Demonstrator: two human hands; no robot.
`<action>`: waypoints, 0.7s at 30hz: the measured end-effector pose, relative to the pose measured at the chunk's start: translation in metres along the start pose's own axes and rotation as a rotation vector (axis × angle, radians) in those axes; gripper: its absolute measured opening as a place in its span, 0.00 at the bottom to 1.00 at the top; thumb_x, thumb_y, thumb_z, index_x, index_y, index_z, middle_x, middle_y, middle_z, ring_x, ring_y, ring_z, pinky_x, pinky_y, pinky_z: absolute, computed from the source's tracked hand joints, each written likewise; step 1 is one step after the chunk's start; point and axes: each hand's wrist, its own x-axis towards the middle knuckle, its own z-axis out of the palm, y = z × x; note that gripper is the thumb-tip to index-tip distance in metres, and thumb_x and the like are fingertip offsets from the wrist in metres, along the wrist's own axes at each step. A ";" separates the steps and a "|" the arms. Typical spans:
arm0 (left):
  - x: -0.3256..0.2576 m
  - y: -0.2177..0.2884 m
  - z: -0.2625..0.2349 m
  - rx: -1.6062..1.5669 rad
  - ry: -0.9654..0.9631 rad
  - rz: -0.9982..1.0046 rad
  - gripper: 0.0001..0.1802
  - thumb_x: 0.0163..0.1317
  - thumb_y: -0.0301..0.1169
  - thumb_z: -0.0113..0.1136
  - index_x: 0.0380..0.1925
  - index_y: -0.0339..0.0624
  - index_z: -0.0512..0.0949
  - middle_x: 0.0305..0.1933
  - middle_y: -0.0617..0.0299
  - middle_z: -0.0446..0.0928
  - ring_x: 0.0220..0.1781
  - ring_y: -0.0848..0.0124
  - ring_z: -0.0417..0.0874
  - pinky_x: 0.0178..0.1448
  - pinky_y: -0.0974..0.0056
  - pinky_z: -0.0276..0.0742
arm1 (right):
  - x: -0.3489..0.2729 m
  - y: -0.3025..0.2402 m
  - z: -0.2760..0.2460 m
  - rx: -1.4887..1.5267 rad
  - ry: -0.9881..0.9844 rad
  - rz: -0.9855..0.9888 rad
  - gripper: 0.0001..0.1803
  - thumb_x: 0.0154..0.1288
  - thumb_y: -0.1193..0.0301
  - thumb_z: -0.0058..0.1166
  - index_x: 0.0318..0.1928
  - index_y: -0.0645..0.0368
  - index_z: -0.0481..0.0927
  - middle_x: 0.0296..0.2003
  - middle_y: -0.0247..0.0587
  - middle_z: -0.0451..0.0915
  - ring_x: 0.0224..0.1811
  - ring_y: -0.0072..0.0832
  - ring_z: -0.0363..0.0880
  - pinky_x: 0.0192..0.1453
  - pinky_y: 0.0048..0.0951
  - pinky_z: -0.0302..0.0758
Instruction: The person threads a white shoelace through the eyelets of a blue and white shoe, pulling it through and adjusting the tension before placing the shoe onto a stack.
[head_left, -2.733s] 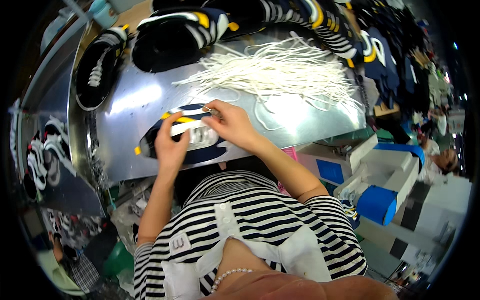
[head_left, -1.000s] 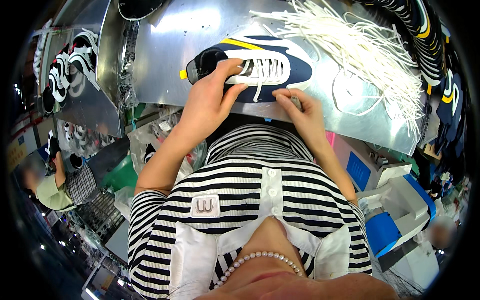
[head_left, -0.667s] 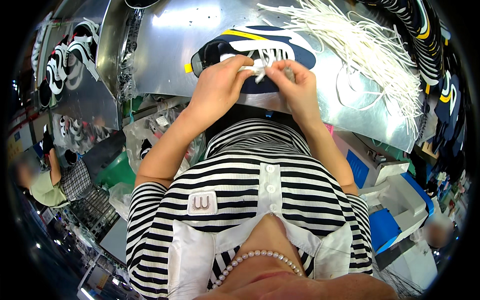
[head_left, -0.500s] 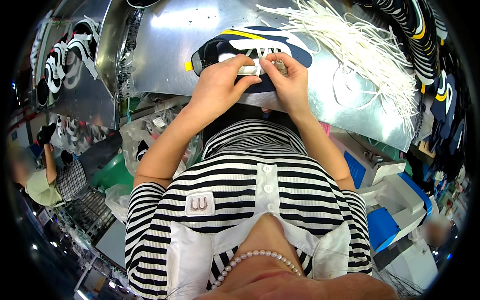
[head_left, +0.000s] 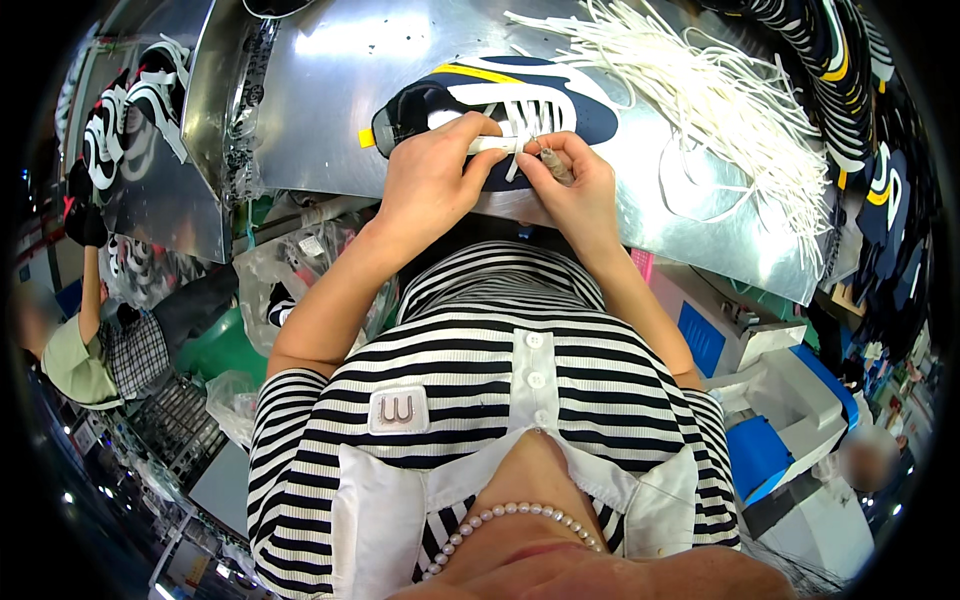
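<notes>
A navy shoe upper [head_left: 596, 122] with white trim and a yellow stripe lies on the metal table, its toe to the right. White shoelace [head_left: 538, 116] crosses its opening in several rows. My left hand [head_left: 438, 168] grips the upper's near white eyelet edge between thumb and forefinger. Just right of it, my right hand [head_left: 578, 188] pinches the shoelace at that edge, fingertips close together. Beige wrapping [head_left: 557, 167] covers one finger of my right hand. A short lace end hangs below the fingertips. My fingers hide part of the eyelet row.
A heap of loose white laces [head_left: 715, 120] spreads over the right of the metal table [head_left: 330, 110]. Stacked navy uppers [head_left: 845, 100] stand at the far right. Black-and-white uppers [head_left: 155, 95] lie on a metal tray at left. Another person [head_left: 85, 350] is at the far left.
My right hand has moved slightly down and toward the near edge, uncovering more lace rows. A lace end now shows below the fingertips. The upper has shifted slightly left.
</notes>
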 end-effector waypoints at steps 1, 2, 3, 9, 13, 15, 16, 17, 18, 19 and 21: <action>0.000 -0.001 -0.001 -0.006 -0.004 0.011 0.11 0.63 0.33 0.63 0.43 0.41 0.79 0.37 0.52 0.82 0.36 0.54 0.83 0.40 0.59 0.76 | 0.001 -0.004 0.000 -0.117 0.032 -0.040 0.08 0.63 0.70 0.64 0.39 0.61 0.81 0.24 0.29 0.81 0.20 0.13 0.73 0.23 0.17 0.68; 0.000 -0.001 -0.001 -0.013 -0.006 0.024 0.11 0.63 0.32 0.62 0.43 0.40 0.79 0.37 0.52 0.82 0.36 0.54 0.83 0.40 0.59 0.76 | 0.001 -0.006 0.001 -0.233 0.063 -0.080 0.07 0.63 0.72 0.65 0.37 0.62 0.82 0.24 0.27 0.81 0.23 0.12 0.74 0.27 0.16 0.69; 0.000 -0.001 -0.001 -0.020 -0.007 0.037 0.11 0.64 0.31 0.61 0.43 0.40 0.79 0.37 0.52 0.82 0.36 0.53 0.83 0.40 0.59 0.76 | 0.000 -0.004 0.001 -0.236 0.043 -0.072 0.07 0.62 0.72 0.65 0.37 0.61 0.83 0.23 0.27 0.81 0.23 0.11 0.73 0.27 0.16 0.69; 0.001 -0.003 -0.002 -0.040 -0.022 0.060 0.10 0.66 0.31 0.59 0.44 0.39 0.78 0.35 0.51 0.81 0.35 0.54 0.82 0.40 0.58 0.75 | 0.000 -0.006 0.002 0.035 -0.061 0.079 0.06 0.62 0.72 0.65 0.36 0.61 0.83 0.22 0.22 0.76 0.24 0.09 0.68 0.26 0.16 0.65; 0.000 -0.005 -0.005 -0.131 -0.039 0.057 0.12 0.65 0.34 0.61 0.44 0.39 0.78 0.35 0.52 0.81 0.34 0.55 0.83 0.39 0.59 0.75 | 0.007 -0.006 0.003 0.075 0.008 -0.088 0.06 0.64 0.73 0.63 0.35 0.62 0.82 0.24 0.22 0.75 0.25 0.09 0.66 0.28 0.15 0.63; 0.000 -0.006 -0.004 -0.098 -0.021 0.089 0.14 0.64 0.35 0.63 0.44 0.39 0.79 0.35 0.53 0.81 0.34 0.56 0.83 0.39 0.60 0.76 | 0.014 -0.002 0.005 0.124 -0.016 -0.092 0.05 0.65 0.73 0.62 0.35 0.62 0.81 0.25 0.23 0.75 0.26 0.08 0.66 0.28 0.14 0.63; 0.000 -0.005 -0.004 -0.082 -0.012 0.105 0.14 0.63 0.36 0.64 0.43 0.39 0.79 0.35 0.53 0.82 0.34 0.57 0.83 0.38 0.60 0.76 | 0.015 -0.001 0.007 0.100 0.003 -0.140 0.05 0.66 0.73 0.61 0.35 0.63 0.80 0.25 0.25 0.75 0.26 0.09 0.67 0.28 0.14 0.65; 0.000 -0.004 -0.003 -0.063 -0.014 0.075 0.15 0.62 0.37 0.65 0.43 0.39 0.79 0.35 0.54 0.82 0.34 0.57 0.83 0.38 0.61 0.76 | 0.015 0.002 0.008 0.117 0.004 -0.124 0.05 0.66 0.74 0.61 0.36 0.63 0.80 0.25 0.25 0.76 0.26 0.09 0.68 0.29 0.15 0.65; 0.001 0.000 -0.003 -0.043 -0.017 0.046 0.15 0.62 0.37 0.65 0.42 0.39 0.79 0.35 0.54 0.82 0.33 0.57 0.84 0.38 0.61 0.76 | 0.015 0.003 0.009 0.134 0.005 -0.108 0.06 0.66 0.74 0.61 0.38 0.63 0.79 0.25 0.25 0.76 0.26 0.10 0.69 0.29 0.15 0.66; 0.001 0.002 -0.002 -0.025 -0.020 0.018 0.15 0.61 0.38 0.66 0.42 0.39 0.79 0.35 0.54 0.82 0.33 0.57 0.84 0.37 0.61 0.76 | 0.015 0.004 0.010 0.151 0.008 -0.092 0.06 0.66 0.74 0.61 0.39 0.63 0.79 0.25 0.26 0.76 0.26 0.10 0.69 0.29 0.16 0.67; 0.001 0.003 0.002 -0.008 0.031 0.043 0.14 0.60 0.36 0.66 0.41 0.39 0.80 0.35 0.54 0.82 0.33 0.57 0.84 0.36 0.61 0.77 | 0.012 0.000 0.008 0.203 -0.005 -0.037 0.08 0.66 0.72 0.61 0.42 0.62 0.77 0.26 0.29 0.79 0.26 0.12 0.71 0.30 0.18 0.68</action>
